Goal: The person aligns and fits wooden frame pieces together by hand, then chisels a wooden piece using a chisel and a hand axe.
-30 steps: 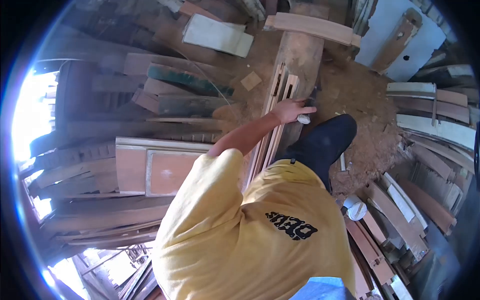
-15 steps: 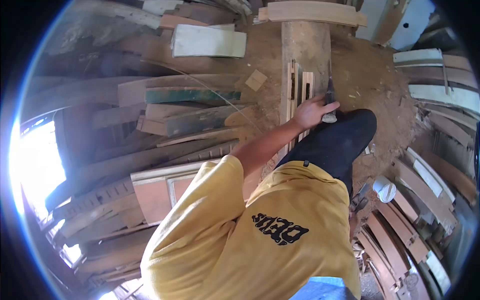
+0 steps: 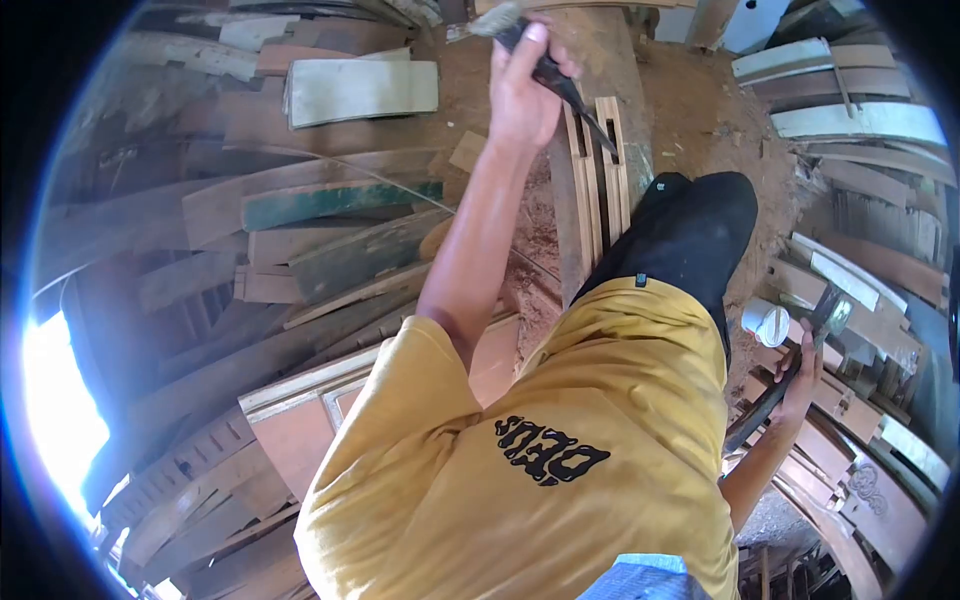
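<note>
Left hand (image 3: 525, 95) has lifted the chisel (image 3: 568, 92); right hand (image 3: 801, 378) holds a hammer (image 3: 831, 310).

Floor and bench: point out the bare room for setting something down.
The floor has a bare patch between the bench, the black-clothed knees and the right-hand boards. The bench has a smaller one beyond the slotted wood, beside the left hand. It is crowded at far left and around the white container.

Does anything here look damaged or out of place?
The chisel in the left hand looks worn: the butt of its handle is pale and seemingly frayed, unlike its dark shaft. Loose debris also litters the floor.
</note>
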Demonstrator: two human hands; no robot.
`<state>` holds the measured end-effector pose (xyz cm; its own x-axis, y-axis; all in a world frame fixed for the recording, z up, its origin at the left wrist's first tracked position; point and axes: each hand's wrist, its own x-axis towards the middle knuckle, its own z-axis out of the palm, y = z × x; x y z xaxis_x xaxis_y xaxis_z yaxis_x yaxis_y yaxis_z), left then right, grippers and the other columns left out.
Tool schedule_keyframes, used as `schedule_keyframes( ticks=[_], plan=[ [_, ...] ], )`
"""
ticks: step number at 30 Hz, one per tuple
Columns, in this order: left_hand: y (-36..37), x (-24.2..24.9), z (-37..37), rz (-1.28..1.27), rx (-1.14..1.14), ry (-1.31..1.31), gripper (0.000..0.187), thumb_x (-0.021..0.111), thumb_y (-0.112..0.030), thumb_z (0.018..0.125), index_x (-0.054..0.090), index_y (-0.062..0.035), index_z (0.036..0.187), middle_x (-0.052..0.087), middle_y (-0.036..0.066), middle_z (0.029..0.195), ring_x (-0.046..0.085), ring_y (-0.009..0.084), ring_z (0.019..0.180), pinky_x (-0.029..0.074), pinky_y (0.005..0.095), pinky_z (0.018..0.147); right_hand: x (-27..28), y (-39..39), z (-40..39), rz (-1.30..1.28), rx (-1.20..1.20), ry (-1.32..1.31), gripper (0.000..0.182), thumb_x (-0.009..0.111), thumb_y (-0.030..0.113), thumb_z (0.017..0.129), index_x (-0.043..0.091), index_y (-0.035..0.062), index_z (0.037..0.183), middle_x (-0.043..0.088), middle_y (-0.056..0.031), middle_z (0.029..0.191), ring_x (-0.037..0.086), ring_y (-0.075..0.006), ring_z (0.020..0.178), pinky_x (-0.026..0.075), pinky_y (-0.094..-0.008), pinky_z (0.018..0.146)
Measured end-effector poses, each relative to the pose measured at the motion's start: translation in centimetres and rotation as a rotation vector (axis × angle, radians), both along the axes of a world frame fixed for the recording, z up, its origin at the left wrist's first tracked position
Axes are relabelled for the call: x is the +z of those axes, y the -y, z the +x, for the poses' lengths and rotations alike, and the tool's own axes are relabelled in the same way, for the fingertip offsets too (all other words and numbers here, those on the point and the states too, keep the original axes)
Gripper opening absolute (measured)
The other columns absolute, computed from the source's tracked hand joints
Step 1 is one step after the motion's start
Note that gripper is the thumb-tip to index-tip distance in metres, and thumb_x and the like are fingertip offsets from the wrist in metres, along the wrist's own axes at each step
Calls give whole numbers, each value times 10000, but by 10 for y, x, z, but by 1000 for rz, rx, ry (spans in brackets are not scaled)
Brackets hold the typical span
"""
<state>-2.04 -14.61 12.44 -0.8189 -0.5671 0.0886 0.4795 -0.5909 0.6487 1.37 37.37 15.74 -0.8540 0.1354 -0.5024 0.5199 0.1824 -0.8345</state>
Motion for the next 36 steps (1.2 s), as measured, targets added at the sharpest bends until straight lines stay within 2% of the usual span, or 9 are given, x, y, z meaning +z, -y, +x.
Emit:
schedule_keyframes(
  ticks=[3, 5, 9, 13, 18, 21, 26, 32, 36],
  plan=[
    [21, -29, -7, 59, -59, 37, 390, 712, -368, 972, 669, -74, 1224, 690, 74, 1118, 622, 273, 1136, 464, 455, 1025, 25, 34, 12, -16, 35, -45, 453, 634, 347, 1022, 622, 62, 1374, 451, 24, 617, 439, -67, 491, 368, -221, 458],
    [19, -33, -12, -64, -16, -6, 194, 694, -213, 965, 581, -67, 1022, 604, 56, 788, 583, 172, 654, 507, 360, 630, 33, 45, 20, 2, 84, -51, 474, 634, 354, 1017, 615, 60, 1388, 455, 23, 616, 440, -68, 494, 359, -220, 457],
    [11, -41, -16, -106, -3, 12, 214, 733, -218, 929, 579, -72, 956, 577, 43, 746, 580, 154, 642, 486, 312, 565, 46, 66, 35, 55, 175, -56, 503, 637, 364, 1004, 612, 53, 1398, 463, 22, 616, 444, -69, 507, 340, -221, 458],
    [-3, -35, -18, -37, 29, 69, 203, 751, -181, 919, 585, -65, 932, 576, 38, 714, 578, 143, 610, 476, 293, 542, 44, 73, 42, 54, 192, -5, 458, 637, 336, 1004, 623, 52, 1363, 489, 20, 645, 465, -68, 528, 352, -222, 477],
    [-20, -30, -30, -444, -90, 170, 209, 779, -186, 926, 642, -54, 840, 576, -4, 639, 527, 83, 537, 430, 264, 517, 29, 75, 44, -5, 155, 9, 305, 624, 280, 1007, 640, 50, 1207, 539, 8, 717, 497, -80, 570, 375, -224, 496],
    [-30, -27, -37, -606, -203, 241, 295, 806, -314, 919, 690, -56, 836, 600, -21, 654, 555, 62, 585, 451, 256, 556, 21, 85, 38, -83, 160, -170, 269, 628, 228, 991, 592, 41, 1182, 612, -35, 801, 569, -118, 611, 447, -231, 538],
    [-38, -12, -54, -883, -440, 395, 398, 830, -423, 882, 721, -41, 868, 671, 10, 699, 623, 78, 641, 514, 269, 629, 48, 92, 18, -30, 388, -53, 363, 650, 251, 983, 559, 46, 1269, 627, -57, 808, 568, -124, 585, 466, -247, 562],
    [-50, -37, -69, -916, -402, 367, 369, 836, -348, 865, 755, -8, 985, 708, 24, 755, 647, 94, 665, 538, 287, 653, 49, 139, 3, -35, 253, -166, 438, 672, 258, 985, 510, 58, 1339, 656, -73, 847, 556, -96, 568, 440, -230, 519],
    [-49, -47, -71, -876, -404, 346, 352, 835, -323, 854, 762, -16, 1011, 731, 30, 801, 660, 92, 693, 549, 289, 676, 60, 146, -11, -48, 415, -186, 413, 658, 213, 1007, 478, 68, 1349, 634, -54, 831, 514, -90, 543, 406, -230, 501]
  ],
)
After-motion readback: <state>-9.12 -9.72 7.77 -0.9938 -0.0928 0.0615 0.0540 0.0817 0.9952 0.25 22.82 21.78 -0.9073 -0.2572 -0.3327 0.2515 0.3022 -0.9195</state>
